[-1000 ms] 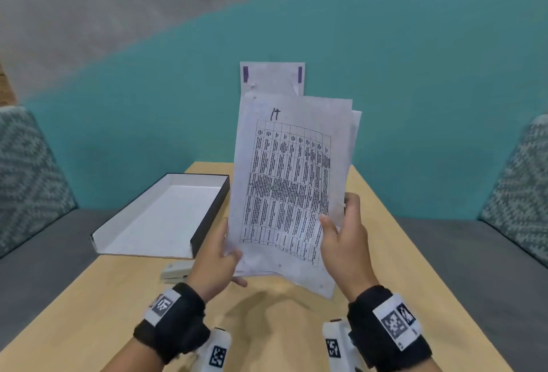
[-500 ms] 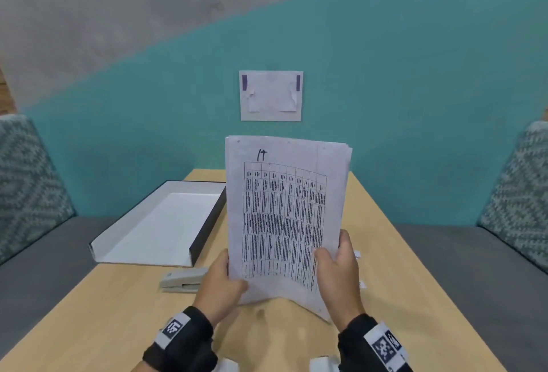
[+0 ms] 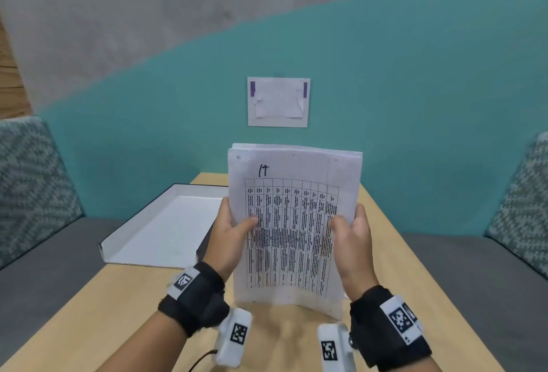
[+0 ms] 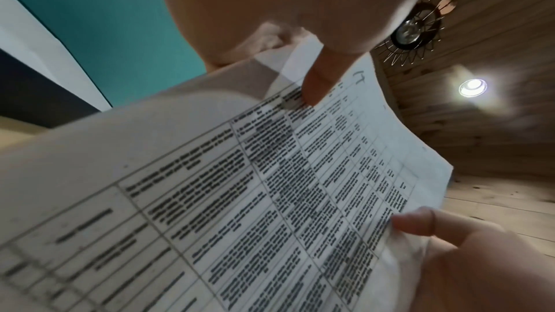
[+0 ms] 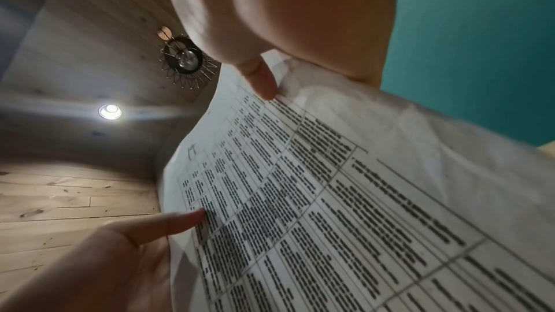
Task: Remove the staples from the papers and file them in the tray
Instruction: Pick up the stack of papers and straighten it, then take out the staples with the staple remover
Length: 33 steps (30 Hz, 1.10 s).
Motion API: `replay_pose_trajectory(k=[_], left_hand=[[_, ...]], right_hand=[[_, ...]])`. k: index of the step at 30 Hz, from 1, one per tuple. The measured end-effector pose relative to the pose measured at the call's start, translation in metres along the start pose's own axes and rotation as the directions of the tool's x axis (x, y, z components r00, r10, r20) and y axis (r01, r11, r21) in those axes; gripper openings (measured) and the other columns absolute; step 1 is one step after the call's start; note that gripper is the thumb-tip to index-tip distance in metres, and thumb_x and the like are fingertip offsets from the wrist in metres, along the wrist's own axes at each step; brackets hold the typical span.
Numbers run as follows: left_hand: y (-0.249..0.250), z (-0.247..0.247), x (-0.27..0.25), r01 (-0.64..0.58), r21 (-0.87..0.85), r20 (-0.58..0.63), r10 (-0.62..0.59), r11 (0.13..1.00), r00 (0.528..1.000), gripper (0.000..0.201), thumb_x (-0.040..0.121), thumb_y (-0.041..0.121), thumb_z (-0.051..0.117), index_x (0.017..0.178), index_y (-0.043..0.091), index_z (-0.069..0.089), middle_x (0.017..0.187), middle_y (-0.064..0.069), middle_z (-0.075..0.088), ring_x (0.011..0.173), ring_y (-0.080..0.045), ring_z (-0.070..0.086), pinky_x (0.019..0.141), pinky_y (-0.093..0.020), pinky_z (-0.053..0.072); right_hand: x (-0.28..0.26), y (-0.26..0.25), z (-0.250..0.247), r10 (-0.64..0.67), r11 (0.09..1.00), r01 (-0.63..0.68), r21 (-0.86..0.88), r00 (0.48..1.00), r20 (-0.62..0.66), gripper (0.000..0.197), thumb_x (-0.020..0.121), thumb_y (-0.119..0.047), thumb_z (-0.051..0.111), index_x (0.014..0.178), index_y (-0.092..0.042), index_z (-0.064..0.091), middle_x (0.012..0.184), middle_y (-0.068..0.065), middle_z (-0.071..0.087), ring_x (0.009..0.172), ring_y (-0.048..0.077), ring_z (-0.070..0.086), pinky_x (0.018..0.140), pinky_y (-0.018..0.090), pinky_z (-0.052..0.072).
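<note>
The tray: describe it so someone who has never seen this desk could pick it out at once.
On the light wooden table against the teal wall, look left of the papers that both hands hold upright. The tray is the shallow rectangular box lying flat there: white inside, dark outside, with nothing visible in it.

My papers [image 3: 292,223] stand upright on the bench [image 3: 98,318], lower edge touching the wood, and they wall off my view of the bench behind them. My left grip [image 3: 229,232] and right grip [image 3: 353,241] clamp their two side edges. To the left the tray [image 3: 160,232] lies open-topped, its near rim low, its dark right wall just beside my left grip. Bare bench runs along the near left, and a strip on the right. Cushions [image 3: 32,176] flank both sides, well apart.
</note>
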<state>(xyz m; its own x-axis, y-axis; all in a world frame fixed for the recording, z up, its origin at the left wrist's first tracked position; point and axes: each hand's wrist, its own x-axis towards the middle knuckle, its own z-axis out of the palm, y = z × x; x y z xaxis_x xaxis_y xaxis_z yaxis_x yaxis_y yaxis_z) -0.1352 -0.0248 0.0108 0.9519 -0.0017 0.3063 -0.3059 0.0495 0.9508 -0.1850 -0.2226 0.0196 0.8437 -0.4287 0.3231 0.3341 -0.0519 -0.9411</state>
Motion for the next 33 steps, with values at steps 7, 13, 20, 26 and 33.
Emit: replay_pose_trajectory(k=[7,13,20,26,33], left_hand=[[-0.012,-0.002,-0.006,0.097,-0.007,0.009,-0.097,0.995,0.995,0.049,0.092,-0.007,0.053,0.134,0.018,0.052,0.121,-0.001,0.073,0.114,-0.023,0.069,0.098,-0.047,0.054],[-0.018,-0.003,-0.008,0.121,0.001,0.007,-0.121,0.993,0.993,0.044,0.091,-0.009,0.056,0.119,0.024,0.055,0.111,0.005,0.077,0.109,-0.021,0.071,0.1,-0.053,0.052],[-0.011,-0.001,-0.006,0.095,0.109,-0.049,-0.09,0.99,0.995,0.038,0.093,-0.004,0.057,0.12,0.024,0.054,0.115,0.0,0.073,0.109,-0.023,0.07,0.098,-0.054,0.054],[0.031,-0.027,0.021,0.047,0.195,-0.116,-0.024,0.98,0.993,0.036,0.089,-0.008,0.06,0.118,0.011,0.053,0.112,-0.014,0.072,0.099,-0.033,0.073,0.086,-0.051,0.06],[0.071,-0.111,0.053,0.03,0.508,-0.298,0.143,0.861,0.944,0.032,0.082,-0.01,0.06,0.104,0.013,0.066,0.085,-0.004,0.066,0.075,-0.026,0.063,0.067,-0.034,0.057]], right_hand=[[0.001,0.015,-0.003,0.086,0.996,-0.086,0.036,0.996,-0.008,0.028,0.091,-0.002,0.046,0.103,-0.02,0.064,0.093,-0.003,0.073,0.081,0.017,0.061,0.073,0.036,0.049],[0.003,0.019,-0.004,0.094,0.995,-0.094,0.031,0.996,-0.001,0.026,0.091,-0.003,0.047,0.105,-0.018,0.063,0.096,-0.001,0.073,0.085,0.017,0.063,0.08,0.037,0.051],[0.005,0.016,-0.001,0.034,0.999,-0.034,-0.019,0.999,0.032,0.028,0.094,-0.002,0.045,0.106,-0.021,0.062,0.099,-0.002,0.071,0.085,0.015,0.061,0.076,0.03,0.05],[0.023,-0.007,0.026,0.018,1.0,-0.018,-0.007,0.993,0.119,0.026,0.094,0.0,0.049,0.109,-0.018,0.06,0.104,-0.003,0.07,0.086,0.008,0.065,0.074,0.023,0.055],[0.032,0.029,0.098,0.276,0.946,-0.201,-0.253,0.908,0.314,0.029,0.088,-0.006,0.047,0.113,-0.017,0.057,0.099,0.01,0.068,0.075,0.021,0.061,0.061,0.033,0.047]])
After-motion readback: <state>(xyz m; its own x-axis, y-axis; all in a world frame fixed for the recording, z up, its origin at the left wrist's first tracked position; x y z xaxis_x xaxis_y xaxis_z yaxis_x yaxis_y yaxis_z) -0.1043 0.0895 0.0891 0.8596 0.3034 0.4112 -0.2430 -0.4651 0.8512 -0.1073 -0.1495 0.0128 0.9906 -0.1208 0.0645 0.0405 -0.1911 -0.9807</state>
